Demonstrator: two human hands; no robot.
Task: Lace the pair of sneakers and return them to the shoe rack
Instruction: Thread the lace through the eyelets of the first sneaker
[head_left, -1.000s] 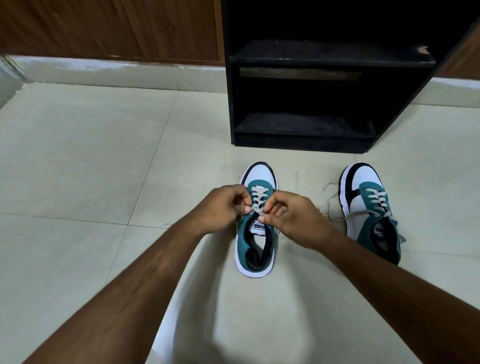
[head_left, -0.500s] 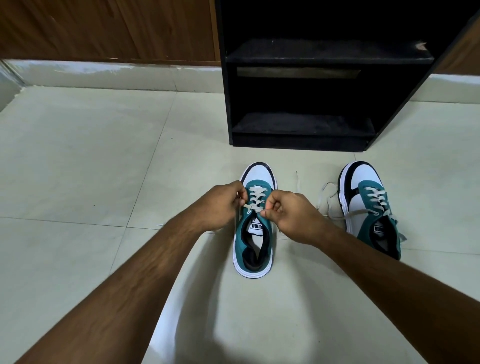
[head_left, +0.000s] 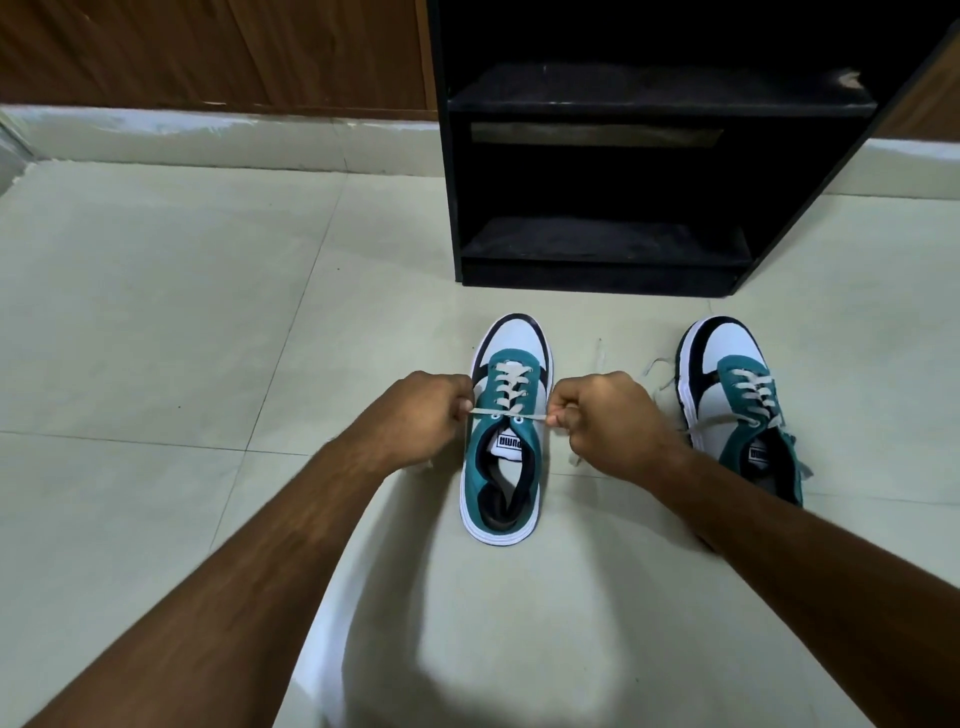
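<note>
**Lace drawn tight across the near sneaker**

The black shoe rack (head_left: 613, 249) stood empty against the wall, its lower shelf bare, with the tiled floor (head_left: 156, 338) spreading in front of it. Two teal-and-white sneakers sat on the floor just before the rack, toes pointing at it: the centre sneaker (head_left: 506, 441) between the person's forearms, and the second sneaker (head_left: 737, 410) off to the right, laced partway with loose ends trailing beside it.

A second before, both hands had been bunched together over the centre sneaker's tongue; since then they had moved apart to either side, and the lace (head_left: 506, 415) ran taut and level between them across the upper eyelets. That suggested a row being cinched, with knotting probably next and the rack step not yet begun.

The left hand (head_left: 421, 415) was clenched on the lace's left end, the right hand (head_left: 602, 421) clenched on its right end, fingers curled shut.
</note>
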